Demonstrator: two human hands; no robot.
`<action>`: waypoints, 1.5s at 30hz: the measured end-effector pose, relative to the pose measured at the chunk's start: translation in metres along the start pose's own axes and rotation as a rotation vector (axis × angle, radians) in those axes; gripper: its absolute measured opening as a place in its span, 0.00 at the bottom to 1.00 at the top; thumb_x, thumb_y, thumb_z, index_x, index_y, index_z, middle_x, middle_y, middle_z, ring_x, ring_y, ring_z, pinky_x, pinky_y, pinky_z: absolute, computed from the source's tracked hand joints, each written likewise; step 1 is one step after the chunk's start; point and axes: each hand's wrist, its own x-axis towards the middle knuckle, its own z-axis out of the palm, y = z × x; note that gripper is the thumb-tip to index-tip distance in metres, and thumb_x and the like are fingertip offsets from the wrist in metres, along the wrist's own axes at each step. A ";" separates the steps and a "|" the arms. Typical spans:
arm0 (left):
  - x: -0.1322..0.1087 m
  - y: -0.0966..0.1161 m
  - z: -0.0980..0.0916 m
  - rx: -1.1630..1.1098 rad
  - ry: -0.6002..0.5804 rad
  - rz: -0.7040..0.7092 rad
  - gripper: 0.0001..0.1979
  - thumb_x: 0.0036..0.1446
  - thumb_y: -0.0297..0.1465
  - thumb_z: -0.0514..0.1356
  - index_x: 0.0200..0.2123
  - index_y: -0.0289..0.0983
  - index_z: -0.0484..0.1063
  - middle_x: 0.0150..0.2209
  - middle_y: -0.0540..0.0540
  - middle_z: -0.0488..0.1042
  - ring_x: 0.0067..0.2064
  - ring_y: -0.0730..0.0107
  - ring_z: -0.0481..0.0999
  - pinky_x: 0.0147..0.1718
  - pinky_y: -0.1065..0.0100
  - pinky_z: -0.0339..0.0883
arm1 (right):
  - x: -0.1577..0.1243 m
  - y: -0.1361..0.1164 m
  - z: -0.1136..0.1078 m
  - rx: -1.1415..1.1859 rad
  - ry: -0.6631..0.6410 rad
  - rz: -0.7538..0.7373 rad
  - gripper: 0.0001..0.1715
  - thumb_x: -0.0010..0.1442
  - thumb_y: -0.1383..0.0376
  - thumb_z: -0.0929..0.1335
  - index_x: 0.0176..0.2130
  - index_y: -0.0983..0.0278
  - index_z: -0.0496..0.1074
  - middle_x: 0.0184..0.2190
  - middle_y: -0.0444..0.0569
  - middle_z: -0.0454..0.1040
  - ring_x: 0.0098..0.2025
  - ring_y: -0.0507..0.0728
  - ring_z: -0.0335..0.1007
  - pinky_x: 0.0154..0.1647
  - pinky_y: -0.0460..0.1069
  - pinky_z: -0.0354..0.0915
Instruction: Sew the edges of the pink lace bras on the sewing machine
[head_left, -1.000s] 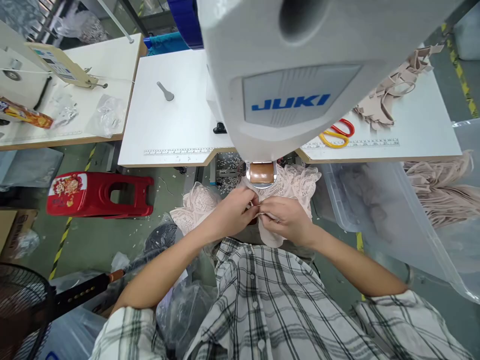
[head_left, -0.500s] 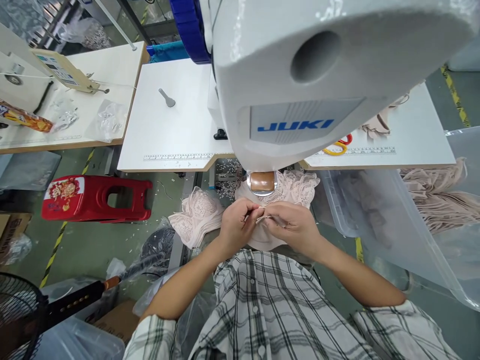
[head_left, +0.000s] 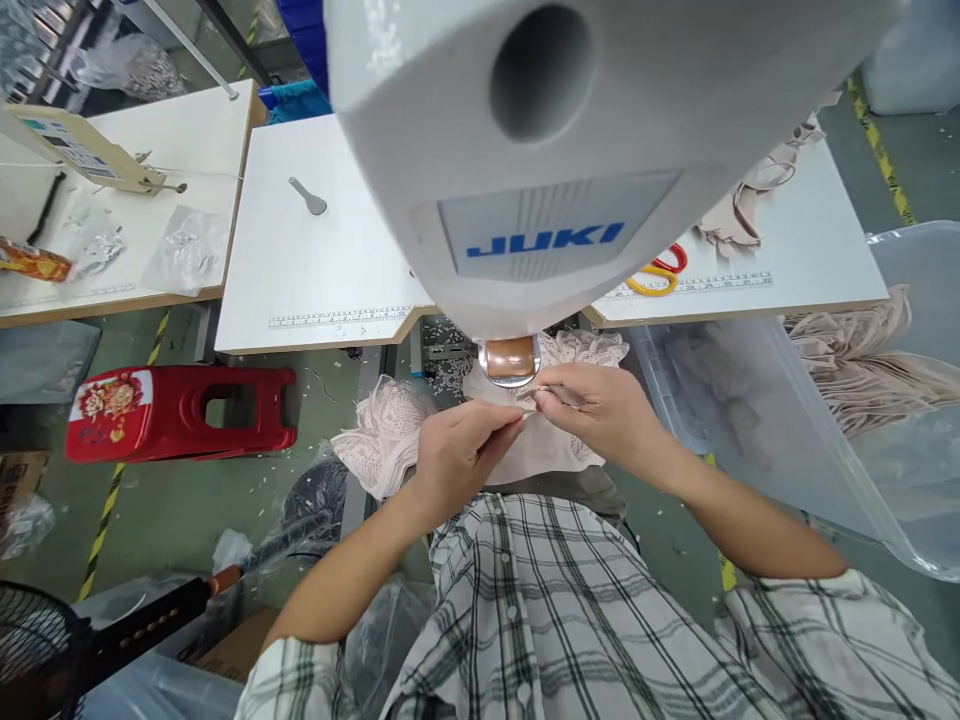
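My left hand [head_left: 461,450] pinches one end of a narrow pale pink fabric strip [head_left: 528,406] between thumb and forefinger. My right hand [head_left: 604,410], close beside and slightly higher, grips the same strip in its fingertips. Beneath both hands spreads a pale pink lace garment [head_left: 551,450], its frilly edge showing past the right hand. The white sewing machine head [head_left: 547,290] overhangs it and hides the needle area. A round part with a brown face [head_left: 511,358] sits just above my fingers. Left of my left hand lies a stack of lace cups [head_left: 390,430].
Yellow-and-red scissors [head_left: 656,280] and beige fabric pieces [head_left: 739,215] lie on the white table [head_left: 300,270]. A clear plastic bin [head_left: 847,480] with bundled beige fabric stands at right. A red stool [head_left: 259,420] and a black fan [head_left: 30,640] are at left.
My right hand has moved up, nearer the machine, and my left hand a little left and down, so the fingertips are farther apart along the strip. The head view has shifted slightly.
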 end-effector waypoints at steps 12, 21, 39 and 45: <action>0.015 0.006 -0.008 0.027 -0.131 -0.061 0.08 0.66 0.32 0.60 0.36 0.37 0.78 0.26 0.51 0.79 0.26 0.77 0.76 0.26 0.77 0.67 | 0.003 -0.003 -0.017 0.204 -0.269 0.007 0.10 0.60 0.67 0.66 0.31 0.62 0.77 0.25 0.40 0.77 0.27 0.49 0.69 0.29 0.44 0.59; 0.026 -0.001 -0.011 -0.004 -0.338 -0.127 0.09 0.67 0.32 0.58 0.41 0.36 0.77 0.29 0.49 0.79 0.28 0.74 0.76 0.27 0.75 0.65 | 0.003 0.003 -0.018 0.103 -0.299 -0.091 0.09 0.62 0.65 0.66 0.33 0.61 0.76 0.24 0.40 0.76 0.25 0.50 0.68 0.29 0.45 0.58; 0.021 -0.028 -0.012 0.362 -0.091 0.017 0.13 0.70 0.34 0.50 0.43 0.41 0.75 0.24 0.52 0.72 0.24 0.75 0.70 0.24 0.72 0.55 | 0.055 -0.020 -0.025 -0.119 -0.217 -0.035 0.12 0.56 0.68 0.65 0.21 0.63 0.67 0.23 0.42 0.68 0.25 0.50 0.58 0.26 0.49 0.48; 0.024 -0.053 -0.020 0.448 -0.190 0.294 0.18 0.66 0.24 0.50 0.49 0.42 0.77 0.26 0.48 0.72 0.25 0.73 0.67 0.25 0.69 0.57 | 0.058 -0.027 -0.026 -0.293 -0.255 -0.033 0.18 0.56 0.70 0.64 0.17 0.63 0.59 0.17 0.41 0.55 0.22 0.49 0.46 0.26 0.51 0.43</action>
